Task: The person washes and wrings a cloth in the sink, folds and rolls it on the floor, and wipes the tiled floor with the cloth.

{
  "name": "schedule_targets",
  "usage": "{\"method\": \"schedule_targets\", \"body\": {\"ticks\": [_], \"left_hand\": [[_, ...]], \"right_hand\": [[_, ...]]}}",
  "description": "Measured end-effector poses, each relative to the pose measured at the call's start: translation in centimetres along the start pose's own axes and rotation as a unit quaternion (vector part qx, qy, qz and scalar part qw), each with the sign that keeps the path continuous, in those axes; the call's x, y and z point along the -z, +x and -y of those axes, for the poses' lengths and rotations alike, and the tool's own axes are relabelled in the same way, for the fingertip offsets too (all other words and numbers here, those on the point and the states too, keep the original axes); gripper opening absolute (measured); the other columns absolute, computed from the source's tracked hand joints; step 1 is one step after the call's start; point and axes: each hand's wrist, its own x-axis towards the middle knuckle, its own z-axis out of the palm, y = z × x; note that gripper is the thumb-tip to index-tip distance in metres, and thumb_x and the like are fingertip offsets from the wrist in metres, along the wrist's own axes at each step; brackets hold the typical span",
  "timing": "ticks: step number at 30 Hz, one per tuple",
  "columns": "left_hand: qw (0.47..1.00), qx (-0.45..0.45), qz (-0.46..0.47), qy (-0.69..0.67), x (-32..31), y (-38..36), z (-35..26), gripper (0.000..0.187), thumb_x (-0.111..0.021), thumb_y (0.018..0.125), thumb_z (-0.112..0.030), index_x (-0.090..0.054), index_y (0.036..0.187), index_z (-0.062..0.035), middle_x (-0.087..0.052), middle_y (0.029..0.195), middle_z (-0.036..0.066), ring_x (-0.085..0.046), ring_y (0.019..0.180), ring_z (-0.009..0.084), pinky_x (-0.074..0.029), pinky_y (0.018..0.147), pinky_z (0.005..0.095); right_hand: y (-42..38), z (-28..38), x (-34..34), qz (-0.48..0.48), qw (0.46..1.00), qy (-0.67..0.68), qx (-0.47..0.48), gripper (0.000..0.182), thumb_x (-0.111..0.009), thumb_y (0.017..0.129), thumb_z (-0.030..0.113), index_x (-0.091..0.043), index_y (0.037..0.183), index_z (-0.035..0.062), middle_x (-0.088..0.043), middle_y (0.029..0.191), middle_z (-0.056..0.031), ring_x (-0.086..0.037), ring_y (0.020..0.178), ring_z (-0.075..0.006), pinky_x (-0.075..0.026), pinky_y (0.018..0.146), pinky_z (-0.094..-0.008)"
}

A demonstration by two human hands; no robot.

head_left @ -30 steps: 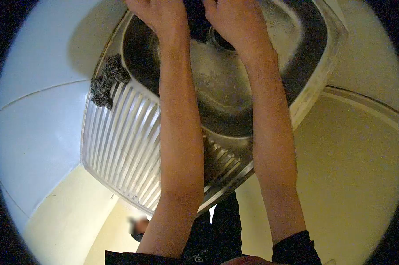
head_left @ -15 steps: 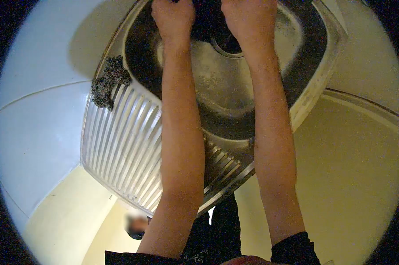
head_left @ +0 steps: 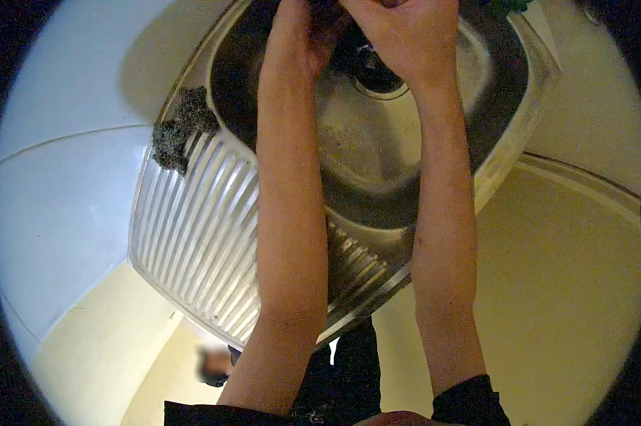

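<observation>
My left hand (head_left: pixel 297 32) and my right hand (head_left: pixel 409 35) are close together over the far part of a metal sink bowl (head_left: pixel 366 135). Both are cut off by the top edge of the head view. The fingers that show are curled inward, and the right thumb side points toward the left hand. Whatever lies between them is dark and mostly out of view, so I cannot name it. Below and right of the gap between the hands is the round, dark drain opening (head_left: pixel 378 74).
A ribbed drainboard (head_left: pixel 200 220) adjoins the bowl. On its far left corner lies a dark, coarse scouring pad (head_left: pixel 182 131). Something green (head_left: pixel 506 6) shows at the top right. Pale blue wall (head_left: pixel 58 206) runs along the left. Another person (head_left: pixel 214 363), partly visible, is at lower left.
My hands have drawn closer together, the left turning and shifting right. More of the drain opening shows between them. The green thing has come into view at top right.
</observation>
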Motion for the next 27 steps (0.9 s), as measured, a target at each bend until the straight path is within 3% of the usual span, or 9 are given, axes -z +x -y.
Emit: {"method": "schedule_targets", "body": {"ticks": [1, 5, 8, 11, 14, 17, 20, 23, 27], "left_hand": [[0.999, 0.027, -0.011, -0.034, -0.3, 0.0, -0.3, 0.035, -0.043, 0.105, -0.025, -0.062, 0.118, 0.0016, -0.066, 0.110, 0.015, -0.065, 0.093, 0.0269, -0.056, 0.081, 0.0418], [0.996, 0.016, 0.051, 0.064, -1.1, -0.5, -1.0, 0.034, -0.038, 0.107, -0.022, -0.063, 0.114, 0.0000, -0.065, 0.115, 0.013, -0.064, 0.096, 0.0258, -0.054, 0.085, 0.0401], [0.997, -0.024, 0.028, 0.067, -3.2, -1.3, -0.9, 0.033, -0.035, 0.108, -0.021, -0.064, 0.111, -0.0034, -0.066, 0.108, 0.009, -0.064, 0.094, 0.0221, -0.051, 0.085, 0.0359], [1.000, -0.006, 0.014, -0.013, -4.0, -1.7, -1.2, 0.034, -0.036, 0.108, -0.023, -0.064, 0.111, -0.0045, -0.067, 0.102, 0.007, -0.063, 0.091, 0.0194, -0.051, 0.078, 0.0353], [0.999, -0.019, 0.039, -0.019, -3.2, -1.4, -1.2, 0.034, -0.037, 0.109, -0.027, -0.063, 0.111, -0.0050, -0.068, 0.099, 0.007, -0.064, 0.087, 0.0186, -0.053, 0.072, 0.0346], [0.984, -0.060, 0.144, -0.084, -2.6, -1.3, -1.1, 0.036, -0.036, 0.109, -0.030, -0.062, 0.111, -0.0055, -0.069, 0.099, 0.008, -0.066, 0.082, 0.0186, -0.054, 0.068, 0.0332], [0.992, -0.041, 0.073, -0.092, -2.7, -0.9, -1.1, 0.036, -0.036, 0.109, -0.031, -0.062, 0.109, -0.0060, -0.069, 0.098, 0.009, -0.067, 0.080, 0.0213, -0.054, 0.068, 0.0340], [0.986, -0.052, 0.001, -0.161, -4.1, -1.0, -1.4, 0.037, -0.034, 0.109, -0.030, -0.062, 0.111, -0.0051, -0.069, 0.101, 0.010, -0.067, 0.085, 0.0233, -0.055, 0.071, 0.0360], [0.987, -0.072, -0.050, -0.138, -3.2, -0.1, -1.1, 0.038, -0.032, 0.108, -0.026, -0.062, 0.114, -0.0031, -0.068, 0.106, 0.012, -0.068, 0.093, 0.0262, -0.055, 0.080, 0.0418]], "right_hand": [[-0.1, -0.5, -0.2, 0.010, 1.000, 0.021, -0.006, 0.007, -0.072, 0.091, 0.003, -0.068, 0.086, -0.0002, -0.061, 0.070, 0.0020, -0.050, 0.060, -0.0026, -0.041, 0.053, -0.0220], [0.2, -0.1, 0.0, -0.006, 0.999, 0.041, -0.003, 0.004, -0.069, 0.093, 0.003, -0.067, 0.092, 0.0001, -0.060, 0.070, 0.0019, -0.049, 0.057, -0.0030, -0.042, 0.051, -0.0238], [0.1, 0.5, 0.5, -0.103, 0.984, -0.022, -0.146, 0.010, -0.062, 0.094, -0.001, -0.066, 0.103, -0.0018, -0.064, 0.078, -0.0046, -0.056, 0.063, -0.0098, -0.048, 0.056, -0.0297], [-0.3, -1.6, 0.9, -0.091, 0.960, -0.248, -0.096, 0.021, -0.056, 0.095, 0.002, -0.065, 0.114, -0.0039, -0.067, 0.093, -0.0136, -0.064, 0.078, -0.0203, -0.054, 0.073, -0.0374], [-0.4, -3.6, 0.5, -0.099, 0.962, -0.247, -0.059, 0.029, -0.051, 0.096, 0.009, -0.065, 0.119, -0.0037, -0.068, 0.104, -0.0195, -0.064, 0.093, -0.0270, -0.051, 0.088, -0.0385], [-0.1, -1.0, 0.8, -0.065, 0.968, -0.114, -0.212, 0.034, -0.050, 0.099, 0.018, -0.066, 0.120, -0.0029, -0.068, 0.104, -0.0164, -0.063, 0.094, -0.0250, -0.048, 0.092, -0.0358], [0.1, -3.1, 1.0, -0.057, 0.985, 0.006, -0.162, 0.025, -0.056, 0.098, 0.014, -0.068, 0.113, -0.0023, -0.068, 0.100, -0.0107, -0.062, 0.089, -0.0198, -0.049, 0.085, -0.0318], [0.4, -3.2, 1.0, -0.086, 0.986, -0.011, -0.140, 0.015, -0.064, 0.095, 0.009, -0.068, 0.106, -0.0008, -0.067, 0.096, -0.0054, -0.059, 0.083, -0.0153, -0.050, 0.077, -0.0286], [0.8, -2.4, 1.2, -0.031, 0.994, -0.076, -0.068, 0.009, -0.067, 0.094, 0.002, -0.068, 0.103, 0.0005, -0.068, 0.094, -0.0048, -0.062, 0.080, -0.0133, -0.051, 0.071, -0.0288]]}}
